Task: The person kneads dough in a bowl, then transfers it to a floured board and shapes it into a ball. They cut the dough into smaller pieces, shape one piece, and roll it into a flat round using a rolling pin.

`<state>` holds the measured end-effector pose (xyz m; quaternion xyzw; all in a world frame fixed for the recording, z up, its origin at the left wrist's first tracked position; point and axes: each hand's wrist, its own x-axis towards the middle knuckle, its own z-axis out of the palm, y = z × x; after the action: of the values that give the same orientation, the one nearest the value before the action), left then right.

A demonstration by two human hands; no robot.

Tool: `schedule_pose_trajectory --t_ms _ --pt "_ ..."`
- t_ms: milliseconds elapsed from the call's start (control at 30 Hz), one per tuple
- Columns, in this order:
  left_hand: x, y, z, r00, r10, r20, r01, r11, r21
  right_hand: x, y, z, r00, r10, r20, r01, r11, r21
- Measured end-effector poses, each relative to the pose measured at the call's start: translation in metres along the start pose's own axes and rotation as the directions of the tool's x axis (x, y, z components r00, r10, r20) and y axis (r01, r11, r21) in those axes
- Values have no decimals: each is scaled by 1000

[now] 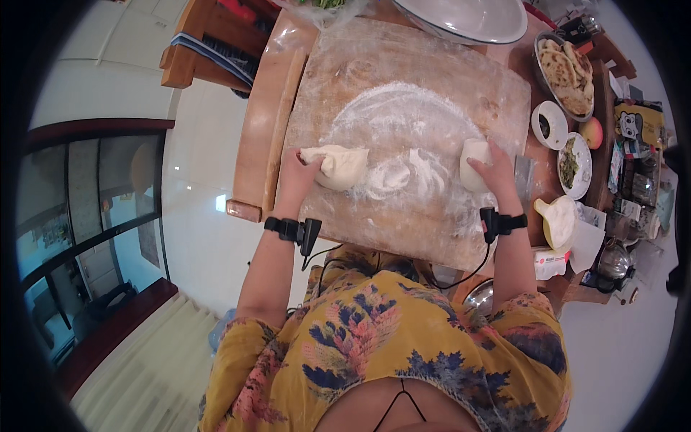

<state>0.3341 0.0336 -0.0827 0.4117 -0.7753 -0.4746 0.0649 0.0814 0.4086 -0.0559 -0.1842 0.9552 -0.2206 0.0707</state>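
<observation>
A large wooden dough board (345, 75) lies before me, dusted with white flour (410, 167). At its left side my left hand (302, 171) grips the edge of a lump of pale dough (345, 166), thumb on top. Near the right side, my right hand (495, 168) has hold of a smaller, smooth piece of dough (473, 162), its thumb across the face. Flour forms an arc and a swirled patch between the two pieces. A metal dough scraper (523, 178) lies just right of my right hand.
Beyond the board's far edge stands a large white enamel basin (469, 19). Along the right are a dish of flatbreads (564, 73), a white bowl (549, 125), a plate of greens (574, 166), an apple (591, 133) and a container of flour (559, 218). A wooden chair (186, 48) stands upper left.
</observation>
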Motion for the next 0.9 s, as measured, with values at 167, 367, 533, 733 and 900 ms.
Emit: schedule_pose_trajectory --t_ms 167,367,533,733,900 --pt "-5 11 -7 992 -104 76 108 993 -44 -1 17 1 997 44 -63 -30 980 197" --pt "-38 72 22 764 645 -18 -555 671 492 -42 -25 7 966 -101 -239 134 983 125" --pt "-67 81 62 615 737 281 -757 453 471 -94 -127 49 909 -416 -39 388 806 447" --pt "-67 54 58 715 664 220 -698 662 273 -68 -169 77 749 -663 14 557 641 529" --pt "-47 53 30 813 461 356 -555 799 231 -54 -181 82 741 -656 146 560 723 406"
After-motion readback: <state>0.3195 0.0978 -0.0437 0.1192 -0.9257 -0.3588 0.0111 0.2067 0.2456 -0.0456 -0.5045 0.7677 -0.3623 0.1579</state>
